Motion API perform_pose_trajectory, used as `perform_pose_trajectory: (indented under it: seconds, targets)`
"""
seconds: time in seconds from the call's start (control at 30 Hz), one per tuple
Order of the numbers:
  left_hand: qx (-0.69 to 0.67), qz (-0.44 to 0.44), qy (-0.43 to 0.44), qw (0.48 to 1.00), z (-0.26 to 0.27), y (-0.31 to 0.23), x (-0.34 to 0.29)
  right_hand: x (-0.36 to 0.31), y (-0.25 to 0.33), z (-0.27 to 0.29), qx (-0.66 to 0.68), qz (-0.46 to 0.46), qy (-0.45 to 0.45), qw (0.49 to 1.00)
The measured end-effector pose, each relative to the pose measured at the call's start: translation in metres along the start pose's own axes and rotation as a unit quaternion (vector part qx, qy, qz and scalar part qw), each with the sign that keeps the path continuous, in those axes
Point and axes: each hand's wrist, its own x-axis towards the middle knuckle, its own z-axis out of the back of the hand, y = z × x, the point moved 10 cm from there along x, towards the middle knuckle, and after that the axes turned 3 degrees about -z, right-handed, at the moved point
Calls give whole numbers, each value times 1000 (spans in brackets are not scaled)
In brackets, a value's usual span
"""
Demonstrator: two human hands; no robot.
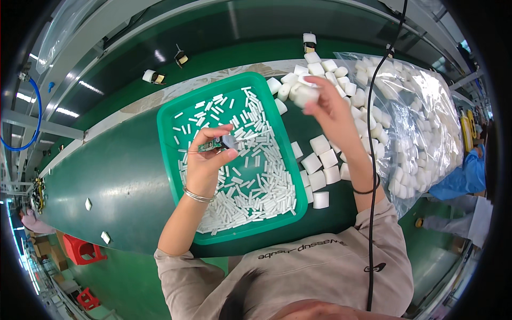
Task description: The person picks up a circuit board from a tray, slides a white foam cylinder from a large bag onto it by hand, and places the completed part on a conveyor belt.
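Over the green tray [166,160], my left hand [205,162] pinches a small circuit-board assembly [210,144] with a grey end and thin leads. Many short white tubes [250,205] lie scattered in that tray, heaped thicker toward its near and right sides. My right hand [337,114] is closed on a white foam plug [305,98] between thumb and fingers, just past the tray's right rim. Similar foam plugs [318,180] are spread on the bench under and beside my right forearm.
A clear plastic bag [426,122] full of foam plugs stands at the right. Beyond the tray, small assemblies with white caps [153,77] sit on the green conveyor. A black cable [370,213] hangs down in front of my right arm. Red stools [82,249] stand on the floor at left.
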Motion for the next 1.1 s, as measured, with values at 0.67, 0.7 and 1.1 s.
perform_pose_trajectory:
  seconds: [0.67,0.7,1.1]
  targets:
    - [7,-87,34,996,-2,-11,-9,-44,19,-86,308,-16,48,950]
    - [20,-108,46,993,-7,-17,-10,-44,21,-85,309,-16,48,950]
    - [85,-39,74,993,-11,-3,-8,-51,56,-77,41,218,53,974]
